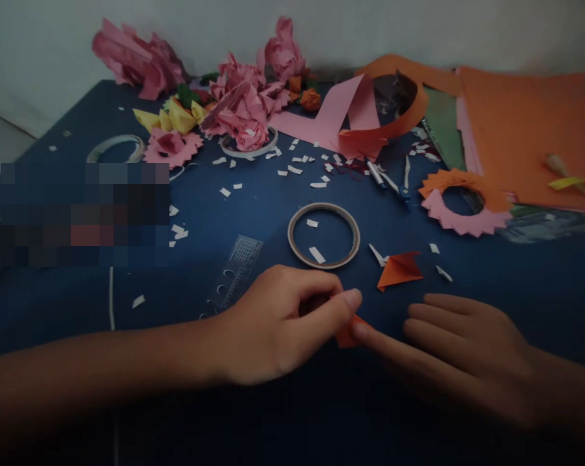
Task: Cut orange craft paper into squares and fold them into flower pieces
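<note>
A small folded piece of orange paper [347,334] lies low in the middle of the view, partly hidden by fingers. My left hand [283,327] is closed in a pinch on it, thumb against curled fingers. My right hand [477,353] reaches in from the right, its index finger stretched out and touching the paper's edge; the other fingers are bent loosely and hold nothing I can see. Just beyond lies another folded orange paper piece [400,269] with a white strip by it. A tape roll [292,243] rests flat past my left hand.
On the blue table, a clear ruler [239,265] lies beside my left wrist. Pink paper flowers [246,107], an orange-and-pink paper ring [441,210], a blue-and-white compass-like tool [399,184] and orange sheets [530,129] lie farther back. White paper scraps are scattered about. A pixelated patch hides the left side.
</note>
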The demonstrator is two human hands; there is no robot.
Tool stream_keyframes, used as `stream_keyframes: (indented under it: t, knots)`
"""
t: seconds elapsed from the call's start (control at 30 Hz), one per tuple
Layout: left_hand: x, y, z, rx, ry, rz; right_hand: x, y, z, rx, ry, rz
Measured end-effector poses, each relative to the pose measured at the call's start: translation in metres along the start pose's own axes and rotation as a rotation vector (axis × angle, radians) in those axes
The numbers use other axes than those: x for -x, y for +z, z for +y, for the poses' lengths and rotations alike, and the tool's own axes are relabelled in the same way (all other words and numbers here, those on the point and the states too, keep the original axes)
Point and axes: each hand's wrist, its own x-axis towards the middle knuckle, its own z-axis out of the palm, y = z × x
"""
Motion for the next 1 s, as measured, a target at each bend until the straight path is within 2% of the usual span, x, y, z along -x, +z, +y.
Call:
stream_keyframes:
  t: [0.13,0.2,0.33,0.43,0.53,0.6,0.83,1.0]
  knots:
    - [-0.001,-0.001,0.000,0.164,-0.039,0.079,0.006,-0.003,0.001,0.016,-0.028,-0.068]
    - [-0.002,-0.002,-0.001,0.207,-0.068,0.059,0.008,-0.007,0.002,0.029,-0.042,-0.086]
    - [-0.002,-0.006,-0.002,0.247,-0.126,-0.025,0.008,-0.011,0.004,0.075,-0.064,-0.098]
    - [-0.002,-0.011,-0.001,0.287,-0.144,-0.133,0.004,-0.010,0.005,0.136,-0.065,-0.071]
    - [-0.004,-0.015,0.003,0.289,-0.129,-0.253,-0.001,-0.008,0.005,0.170,-0.065,-0.007]
    - [-0.006,-0.017,0.005,0.330,-0.107,-0.286,-0.003,-0.006,0.005,0.194,-0.064,0.008]
    - [-0.012,-0.017,-0.001,0.525,-0.061,-0.241,0.003,0.000,0.006,0.233,-0.026,-0.046]
    - [-0.012,-0.010,-0.006,0.615,-0.049,-0.114,0.004,0.005,0.006,0.239,0.010,-0.052]
